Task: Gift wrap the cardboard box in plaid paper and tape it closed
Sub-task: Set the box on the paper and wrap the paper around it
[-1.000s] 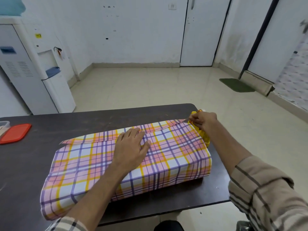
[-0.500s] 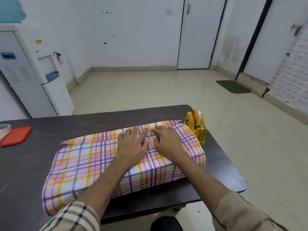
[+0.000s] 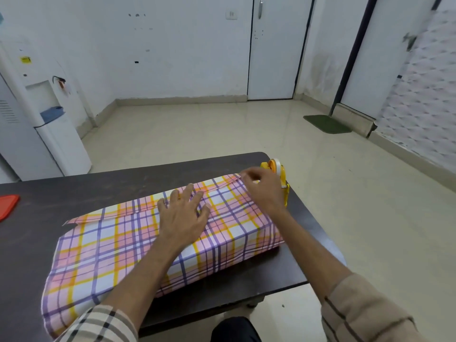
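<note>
The cardboard box is hidden under pink, yellow and purple plaid paper [image 3: 118, 248] and lies across the dark table [image 3: 74, 191]. A loose flap of paper [image 3: 111, 213] runs along the box's far edge. My left hand [image 3: 182, 215] lies flat on top of the wrapped box near the seam, fingers spread. My right hand [image 3: 261, 188] hovers blurred over the far right corner of the paper, fingers loosely curled with nothing visible in them, just in front of the yellow tape dispenser [image 3: 281, 171].
A red lid [image 3: 7, 206] lies at the table's left edge. The tape dispenser stands close to the table's right edge. A white water dispenser [image 3: 49, 124] stands by the left wall, and a green doormat [image 3: 325, 123] lies on the tiled floor.
My right hand went from the tape dispenser to the seam beside my left hand, then lifted off and moved right, back toward the dispenser. My left hand has stayed pressed on the paper.
</note>
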